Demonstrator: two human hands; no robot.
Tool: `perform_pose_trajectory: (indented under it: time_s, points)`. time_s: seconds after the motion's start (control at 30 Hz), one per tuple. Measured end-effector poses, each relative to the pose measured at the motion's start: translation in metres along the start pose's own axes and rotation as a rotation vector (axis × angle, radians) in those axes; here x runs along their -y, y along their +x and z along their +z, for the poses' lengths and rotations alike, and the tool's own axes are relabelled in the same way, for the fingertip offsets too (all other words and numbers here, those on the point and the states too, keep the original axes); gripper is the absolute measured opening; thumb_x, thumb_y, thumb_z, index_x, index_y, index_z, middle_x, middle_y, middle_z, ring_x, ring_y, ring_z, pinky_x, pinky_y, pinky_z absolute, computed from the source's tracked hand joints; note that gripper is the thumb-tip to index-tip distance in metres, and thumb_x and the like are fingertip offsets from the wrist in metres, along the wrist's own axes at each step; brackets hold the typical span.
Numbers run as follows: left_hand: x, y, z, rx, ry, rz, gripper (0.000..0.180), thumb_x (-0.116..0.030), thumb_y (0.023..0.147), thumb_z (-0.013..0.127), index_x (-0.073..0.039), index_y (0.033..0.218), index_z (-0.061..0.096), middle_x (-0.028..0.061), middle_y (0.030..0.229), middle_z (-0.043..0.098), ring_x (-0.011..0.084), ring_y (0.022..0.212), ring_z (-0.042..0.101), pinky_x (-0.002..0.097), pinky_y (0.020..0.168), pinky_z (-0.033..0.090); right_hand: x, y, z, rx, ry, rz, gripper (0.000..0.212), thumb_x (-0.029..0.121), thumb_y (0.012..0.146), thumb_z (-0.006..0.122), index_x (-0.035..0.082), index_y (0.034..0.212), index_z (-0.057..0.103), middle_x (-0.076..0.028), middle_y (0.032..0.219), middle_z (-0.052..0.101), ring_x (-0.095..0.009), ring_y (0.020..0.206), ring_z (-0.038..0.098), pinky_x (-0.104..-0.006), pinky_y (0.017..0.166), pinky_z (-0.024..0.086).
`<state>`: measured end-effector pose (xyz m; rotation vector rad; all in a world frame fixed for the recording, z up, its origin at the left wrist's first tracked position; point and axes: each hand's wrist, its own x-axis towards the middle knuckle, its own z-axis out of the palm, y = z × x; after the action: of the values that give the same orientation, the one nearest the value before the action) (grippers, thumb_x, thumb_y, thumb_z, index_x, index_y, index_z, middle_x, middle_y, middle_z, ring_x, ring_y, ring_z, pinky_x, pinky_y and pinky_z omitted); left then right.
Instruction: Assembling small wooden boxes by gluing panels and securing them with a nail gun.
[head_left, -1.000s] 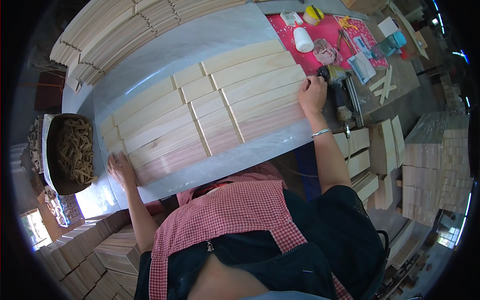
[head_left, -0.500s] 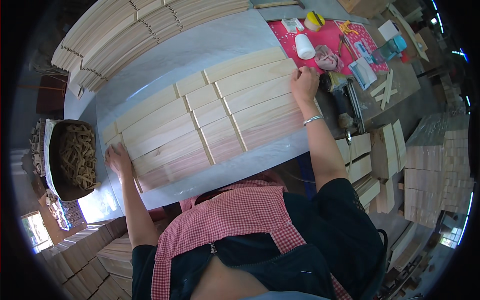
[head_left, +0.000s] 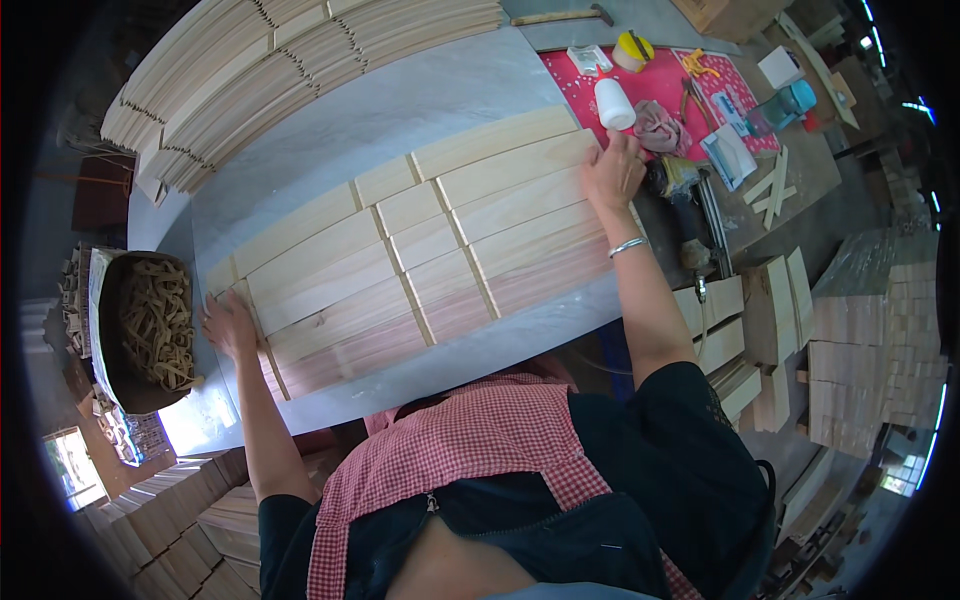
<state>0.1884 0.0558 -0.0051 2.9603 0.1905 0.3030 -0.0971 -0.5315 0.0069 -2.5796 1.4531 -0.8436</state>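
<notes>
Rows of pale wooden boards (head_left: 420, 250) lie edge to edge on a white table top (head_left: 420, 100). My left hand (head_left: 228, 325) lies flat against the left end of the rows, fingers spread. At the right end of the upper rows my right hand (head_left: 612, 172) presses down, a bracelet on its wrist. Neither hand grips anything.
Bundled wood strips (head_left: 260, 70) are stacked along the far side. A dark sack of rubber bands (head_left: 155, 325) stands at the left. To the right lie a red cloth (head_left: 690, 80) with a white bottle (head_left: 613, 103) and small tools, a nail gun (head_left: 685, 200), and short board stacks (head_left: 770, 320).
My right hand has slid up along the right end of the boards to the upper rows. My left hand has stayed at the left end. The view has shifted slightly.
</notes>
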Motion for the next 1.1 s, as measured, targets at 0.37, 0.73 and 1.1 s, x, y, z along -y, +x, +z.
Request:
perform_pose_trajectory:
  time_s: [0.37,0.73,1.1]
  points:
    - [-0.005,0.031,0.024,-0.012,-0.098,0.112,0.061,-0.048,0.102,0.05,-0.003,0.143,0.054,0.0249,0.144,0.054,0.0437,0.127,0.052,0.0503,0.107,0.043,0.016,0.008,0.018,0.091,0.056,-0.092,0.025,0.021,0.091,0.062,-0.001,0.104,0.063,-0.021,0.109,0.06,-0.042,0.097,0.06,-0.0503,0.086,0.053]
    - [-0.003,0.028,0.026,-0.087,-0.066,0.162,0.06,-0.047,0.101,0.051,0.002,0.135,0.061,0.0267,0.135,0.06,0.0443,0.121,0.056,0.0486,0.106,0.043,0.013,0.009,0.025,0.051,0.13,-0.078,0.027,0.021,0.091,0.064,-0.002,0.105,0.063,-0.024,0.109,0.06,-0.043,0.098,0.059,-0.0504,0.088,0.053]
    - [0.0,0.027,0.03,-0.108,-0.116,0.187,0.058,-0.043,0.099,0.056,0.004,0.132,0.062,0.0268,0.133,0.062,0.0437,0.122,0.054,0.0481,0.106,0.043,0.016,0.008,0.02,0.084,0.133,-0.056,0.032,0.023,0.09,0.066,-0.003,0.107,0.061,-0.025,0.109,0.06,-0.043,0.101,0.058,-0.0509,0.092,0.052]
